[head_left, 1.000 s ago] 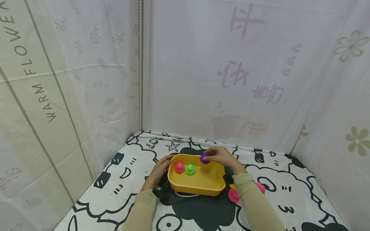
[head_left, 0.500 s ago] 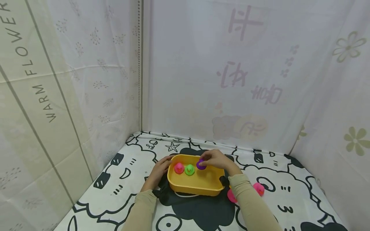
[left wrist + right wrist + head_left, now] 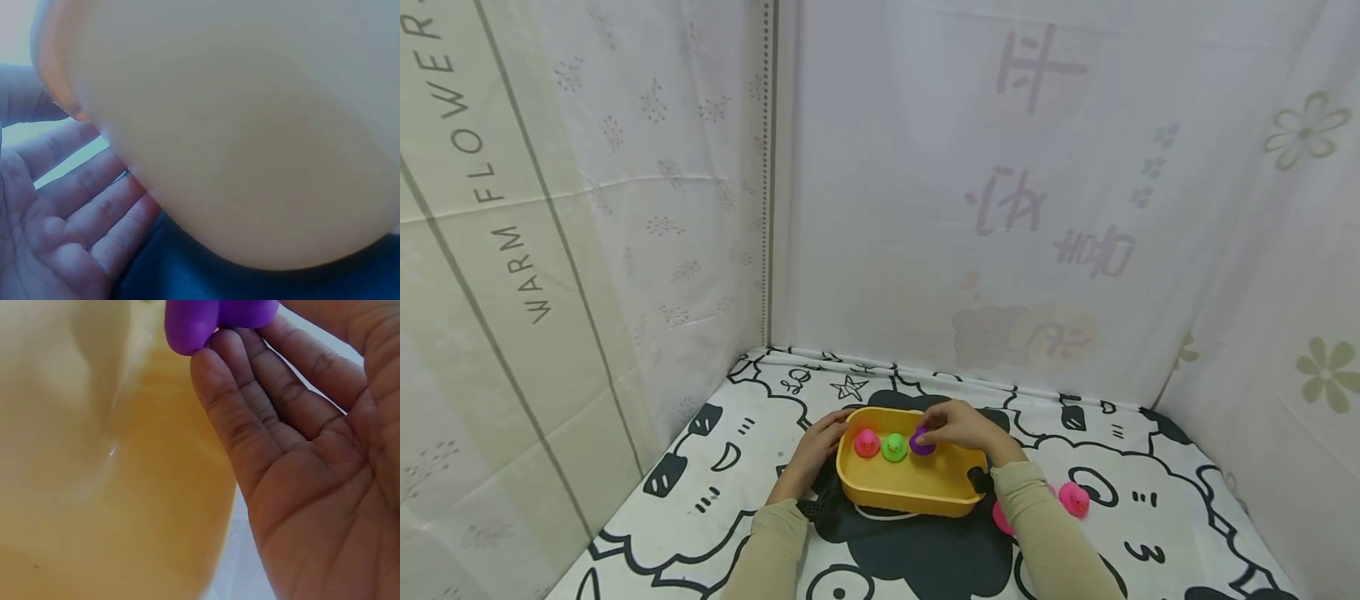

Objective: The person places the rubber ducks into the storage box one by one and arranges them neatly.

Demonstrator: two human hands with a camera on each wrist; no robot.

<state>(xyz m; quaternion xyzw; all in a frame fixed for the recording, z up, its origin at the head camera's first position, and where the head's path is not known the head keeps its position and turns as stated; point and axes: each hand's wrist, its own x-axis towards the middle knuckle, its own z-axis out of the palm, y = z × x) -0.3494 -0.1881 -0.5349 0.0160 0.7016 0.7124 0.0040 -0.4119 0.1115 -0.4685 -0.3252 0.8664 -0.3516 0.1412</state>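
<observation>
We see a right hand [image 3: 968,429] pinching a purple toy [image 3: 922,450] inside a yellow tray [image 3: 917,502], beside a green toy duck [image 3: 894,448], while a left hand [image 3: 815,446] touches the tray's wall, fingers extended (placing, we judge, calling for gentle release).

Tray [image 3: 898,482] plain yellow; ducks pink [image 3: 867,443] and bright green [image 3: 894,447], small toy [image 3: 190,325] solid purple. Tablecloth [image 3: 730,496] white with black cartoon outlines (sleeves [image 3: 1047,525] unpatterned, pale beige).
</observation>
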